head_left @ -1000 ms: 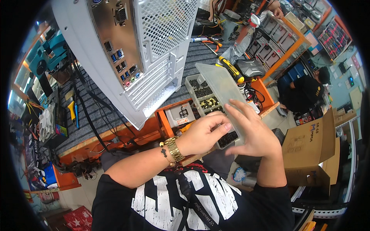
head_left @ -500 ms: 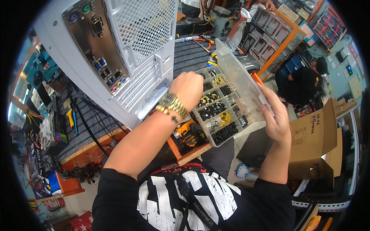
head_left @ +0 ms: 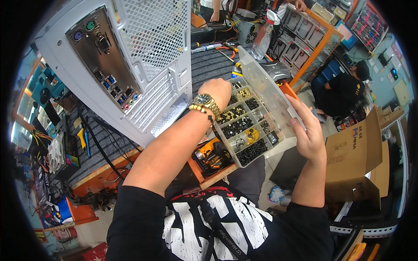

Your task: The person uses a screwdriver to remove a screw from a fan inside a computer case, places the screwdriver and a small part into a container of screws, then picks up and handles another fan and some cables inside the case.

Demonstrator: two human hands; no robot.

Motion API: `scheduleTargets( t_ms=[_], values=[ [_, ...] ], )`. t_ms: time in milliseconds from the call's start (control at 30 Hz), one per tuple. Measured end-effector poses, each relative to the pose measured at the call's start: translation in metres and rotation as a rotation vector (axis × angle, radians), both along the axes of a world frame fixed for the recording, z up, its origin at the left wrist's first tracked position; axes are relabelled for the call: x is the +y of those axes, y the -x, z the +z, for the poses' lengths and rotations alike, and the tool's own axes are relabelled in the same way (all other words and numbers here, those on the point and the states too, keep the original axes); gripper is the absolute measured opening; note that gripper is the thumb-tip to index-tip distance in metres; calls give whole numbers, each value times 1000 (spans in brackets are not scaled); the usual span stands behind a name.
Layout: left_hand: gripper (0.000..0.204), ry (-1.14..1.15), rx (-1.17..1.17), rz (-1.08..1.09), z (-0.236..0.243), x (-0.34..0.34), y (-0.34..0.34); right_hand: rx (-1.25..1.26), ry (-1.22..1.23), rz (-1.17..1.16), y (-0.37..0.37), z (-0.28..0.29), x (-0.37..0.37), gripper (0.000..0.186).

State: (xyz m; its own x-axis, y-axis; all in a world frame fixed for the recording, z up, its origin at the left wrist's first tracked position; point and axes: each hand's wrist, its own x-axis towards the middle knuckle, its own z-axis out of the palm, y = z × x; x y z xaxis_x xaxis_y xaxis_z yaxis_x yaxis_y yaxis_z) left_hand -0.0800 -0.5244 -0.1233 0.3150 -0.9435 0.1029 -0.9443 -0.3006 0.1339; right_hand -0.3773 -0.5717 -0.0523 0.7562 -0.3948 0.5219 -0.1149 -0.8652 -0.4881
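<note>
Your left hand (head_left: 215, 92) is down at the left side of the clear compartment box (head_left: 253, 160), its back turned to the camera. Its fingers are hidden beneath, so I can't tell whether they are open or closed, or whether they have picked anything up. Your right hand (head_left: 311, 134) is at the free edge of the raised lid (head_left: 271, 93), thumb and fingers touching it; whether they pinch that edge or only prop it, I can't tell.

The box lies over the open drawer (head_left: 213, 178), to the near right of the white computer case (head_left: 177, 82) on the table (head_left: 209, 65). Black screws (head_left: 251, 151) fill its near compartment, and brass-coloured pieces (head_left: 234, 114) lie farther in. An orange-and-black tool (head_left: 212, 155) sits in the drawer, just left of the box.

The step in hand looks like reaching into the box for small parts. From here, your left fingers would need a fine fingertip pinch, with the lid held steady and the box kept level so nothing spills between compartments.
</note>
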Motion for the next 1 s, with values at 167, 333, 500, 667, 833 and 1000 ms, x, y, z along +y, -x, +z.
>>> scheduleTargets(
  t_ms=[167,333,500,667,833,1000],
  values=[
    [19,-9,30,-1,2,1,1,1,-19,-9,-1,0,2,54],
    [20,22,46,-22,0,-4,-4,-10,-9,-4,0,-2,0,53],
    [19,181,84,26,-13,6,-5,-5,-13,-11,1,-2,0,53],
    [15,536,747,77,12,34,17,-27,-40,-21,3,-6,-1,53],
    [15,536,1869,-91,-11,48,7,-33,-60,-5,2,-5,-2,53],
    [19,569,2240,-130,-7,54,6,-20,-56,-15,3,-6,-4,54]
  ],
)
